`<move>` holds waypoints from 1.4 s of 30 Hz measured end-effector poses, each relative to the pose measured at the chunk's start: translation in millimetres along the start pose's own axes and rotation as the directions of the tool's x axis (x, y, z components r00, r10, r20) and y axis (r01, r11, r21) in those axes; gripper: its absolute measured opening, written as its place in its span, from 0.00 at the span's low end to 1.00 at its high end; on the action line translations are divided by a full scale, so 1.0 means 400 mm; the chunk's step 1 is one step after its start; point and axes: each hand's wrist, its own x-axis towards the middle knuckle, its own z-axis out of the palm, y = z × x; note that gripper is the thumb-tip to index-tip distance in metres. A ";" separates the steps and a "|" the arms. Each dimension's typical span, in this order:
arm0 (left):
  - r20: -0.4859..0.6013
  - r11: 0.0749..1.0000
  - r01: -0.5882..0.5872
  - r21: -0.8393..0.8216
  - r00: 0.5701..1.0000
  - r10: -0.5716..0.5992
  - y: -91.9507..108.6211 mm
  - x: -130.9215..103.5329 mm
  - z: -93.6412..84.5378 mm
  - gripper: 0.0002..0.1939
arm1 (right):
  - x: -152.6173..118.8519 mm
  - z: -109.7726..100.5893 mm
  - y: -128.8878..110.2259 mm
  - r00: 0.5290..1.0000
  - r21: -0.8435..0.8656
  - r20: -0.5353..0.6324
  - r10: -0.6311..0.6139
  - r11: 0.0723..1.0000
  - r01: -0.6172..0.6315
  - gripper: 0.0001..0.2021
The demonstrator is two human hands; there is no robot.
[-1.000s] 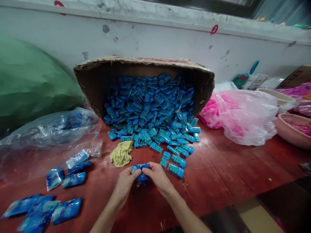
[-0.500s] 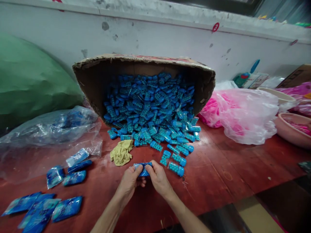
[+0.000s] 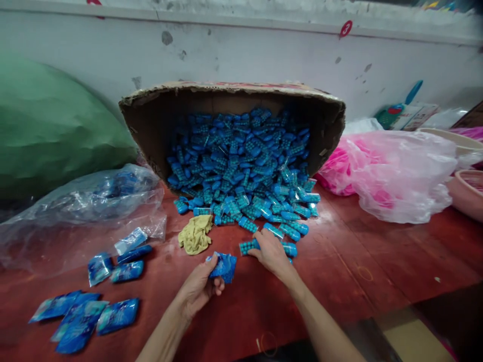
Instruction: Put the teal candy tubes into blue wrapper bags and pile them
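Red table [image 3: 339, 271], under both hands. Large green bundle [image 3: 56, 120], far out to the left of our left fingers. Cardboard box [image 3: 326, 136] on its side, beyond our fingertips, its mouth facing us. A heap of small bottles [image 3: 241, 161] spills from it toward our right fingers. Clear plastic bag [image 3: 68, 211], left of our left fingers; filmy bag with pink contents [image 3: 400, 171], out past our right fingers.

The change: both hands were together on one blue packet; our right hand [image 3: 273, 256] has since let go of it and moved out to the bottles. We judge this splits the handling, one item per hand.

Left hand [image 3: 196, 291]: thumb and fingers pinch the blue packet [image 3: 225, 267], held above the table; whether its end is open, we cannot tell. Loose packets [image 3: 118, 315] lie down and left of these fingers. Crumpled yellow cloth [image 3: 196, 235] just beyond them, apart from the packet.

Smallest: one bottle [image 3: 247, 247] of blue beads, gripped between right thumb and fingertips, lying roughly sideways, its far end hidden by our hand. Other bottles sit close around those fingers.
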 end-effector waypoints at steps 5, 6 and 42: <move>-0.053 0.998 -0.056 -0.026 0.997 0.055 0.003 0.009 0.003 0.19 | -0.019 -0.004 -0.024 0.998 0.500 0.001 0.070 0.864 -0.061 0.06; -0.070 0.997 -0.068 -0.024 0.995 0.066 0.002 0.012 0.003 0.20 | -0.027 -0.009 -0.030 0.995 0.629 0.038 0.092 0.771 -0.095 0.06; 0.096 0.904 -0.245 0.351 0.969 0.226 0.031 0.019 0.018 0.17 | -0.047 0.020 -0.150 0.969 0.985 0.174 0.175 -0.025 -0.172 0.15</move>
